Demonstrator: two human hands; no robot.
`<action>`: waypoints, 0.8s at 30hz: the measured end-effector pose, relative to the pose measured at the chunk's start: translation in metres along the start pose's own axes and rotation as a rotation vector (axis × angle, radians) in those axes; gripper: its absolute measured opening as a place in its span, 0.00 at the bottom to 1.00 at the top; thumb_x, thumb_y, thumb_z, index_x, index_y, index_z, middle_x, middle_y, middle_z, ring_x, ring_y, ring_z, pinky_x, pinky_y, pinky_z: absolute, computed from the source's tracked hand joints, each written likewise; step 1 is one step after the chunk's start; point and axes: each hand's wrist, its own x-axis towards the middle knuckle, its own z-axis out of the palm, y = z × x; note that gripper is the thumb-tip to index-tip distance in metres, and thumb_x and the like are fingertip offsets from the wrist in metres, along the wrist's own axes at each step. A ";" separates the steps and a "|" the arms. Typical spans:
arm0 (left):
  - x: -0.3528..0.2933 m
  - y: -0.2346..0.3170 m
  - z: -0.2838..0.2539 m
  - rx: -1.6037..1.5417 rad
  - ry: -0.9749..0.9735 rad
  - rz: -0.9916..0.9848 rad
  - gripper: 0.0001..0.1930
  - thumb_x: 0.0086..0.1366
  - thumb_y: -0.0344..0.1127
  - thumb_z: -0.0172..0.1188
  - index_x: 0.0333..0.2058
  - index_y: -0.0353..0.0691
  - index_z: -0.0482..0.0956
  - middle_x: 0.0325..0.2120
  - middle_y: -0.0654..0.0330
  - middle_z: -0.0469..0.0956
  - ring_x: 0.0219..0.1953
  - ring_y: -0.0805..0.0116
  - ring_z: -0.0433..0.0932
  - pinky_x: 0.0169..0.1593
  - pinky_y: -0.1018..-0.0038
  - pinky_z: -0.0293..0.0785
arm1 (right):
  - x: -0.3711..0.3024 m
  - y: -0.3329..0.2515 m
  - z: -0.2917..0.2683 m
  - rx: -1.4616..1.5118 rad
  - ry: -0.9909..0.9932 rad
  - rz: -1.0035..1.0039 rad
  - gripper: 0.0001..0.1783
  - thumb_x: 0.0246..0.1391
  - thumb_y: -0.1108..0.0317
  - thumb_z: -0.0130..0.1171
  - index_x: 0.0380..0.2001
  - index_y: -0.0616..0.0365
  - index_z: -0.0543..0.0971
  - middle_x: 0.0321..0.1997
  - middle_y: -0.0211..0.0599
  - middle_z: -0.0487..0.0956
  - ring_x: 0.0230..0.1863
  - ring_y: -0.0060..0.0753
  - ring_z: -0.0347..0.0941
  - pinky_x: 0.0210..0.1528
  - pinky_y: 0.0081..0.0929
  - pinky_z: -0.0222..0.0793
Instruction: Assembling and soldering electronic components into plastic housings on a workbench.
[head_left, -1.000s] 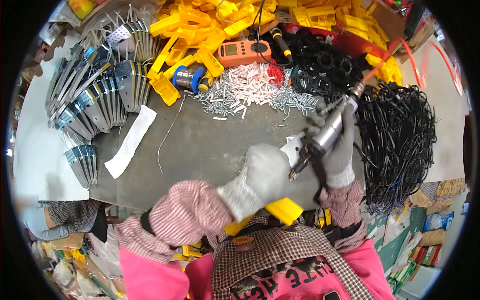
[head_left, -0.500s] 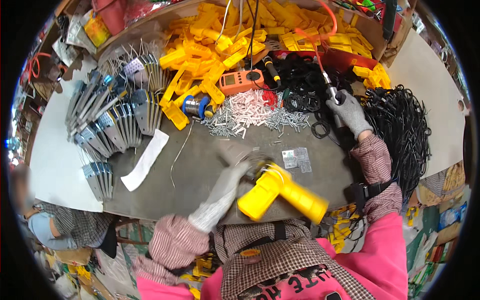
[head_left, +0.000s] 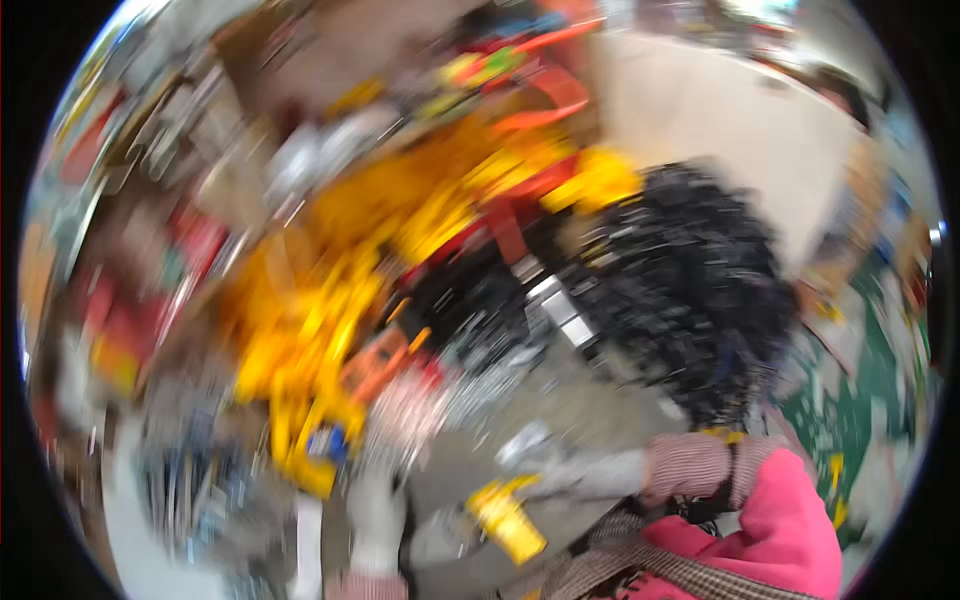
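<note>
The whole view is smeared by motion. My left hand (head_left: 376, 510), in a grey glove, reaches to the near edge of a heap of small pale pink and white pieces (head_left: 408, 405); blur hides its fingers. My right hand (head_left: 575, 474), also gloved, is closed at the end of a yellow plastic housing (head_left: 512, 522) by the table's near edge. A grey flat part (head_left: 442, 536) lies against the housing's left side. The silver air screwdriver (head_left: 562, 312) stands away from both hands, under a red hose.
Yellow housings (head_left: 320, 330) are piled at the back left, by an orange meter (head_left: 374, 364) and a blue solder spool (head_left: 327, 443). Black cables (head_left: 690, 290) are heaped at right. Metal plates (head_left: 195, 490) and a white strip (head_left: 308, 550) lie at left.
The view has swung to the right. My right hand has let go of the air screwdriver and come to the yellow housing. My left hand has left the housing for the small pieces.
</note>
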 end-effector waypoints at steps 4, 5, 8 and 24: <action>-0.013 0.008 -0.013 0.292 0.072 0.127 0.11 0.52 0.34 0.69 0.30 0.39 0.75 0.26 0.51 0.75 0.33 0.48 0.76 0.44 0.55 0.70 | 0.011 -0.005 -0.062 -0.392 0.089 -0.063 0.09 0.54 0.64 0.59 0.39 0.50 0.80 0.50 0.45 0.75 0.51 0.46 0.73 0.49 0.42 0.73; -0.006 0.017 -0.017 0.301 0.039 0.092 0.09 0.54 0.33 0.67 0.31 0.39 0.76 0.27 0.50 0.76 0.34 0.48 0.76 0.42 0.57 0.72 | 0.001 0.000 -0.097 -0.382 0.084 0.331 0.05 0.53 0.63 0.60 0.29 0.50 0.79 0.37 0.39 0.79 0.39 0.44 0.77 0.38 0.42 0.75; -0.018 0.026 -0.033 -0.011 0.027 -0.287 0.05 0.58 0.28 0.61 0.33 0.36 0.77 0.31 0.50 0.79 0.36 0.49 0.79 0.41 0.61 0.75 | -0.042 0.002 -0.216 -1.107 0.860 0.351 0.07 0.54 0.67 0.60 0.23 0.54 0.79 0.25 0.43 0.79 0.29 0.48 0.77 0.31 0.41 0.74; -0.055 0.062 0.000 -0.350 -0.060 -0.225 0.10 0.60 0.22 0.57 0.40 0.39 0.78 0.34 0.49 0.81 0.38 0.46 0.81 0.42 0.59 0.76 | -0.072 0.054 -0.368 -0.302 0.811 1.133 0.23 0.56 0.63 0.59 0.53 0.63 0.75 0.29 0.36 0.82 0.29 0.26 0.75 0.36 0.28 0.71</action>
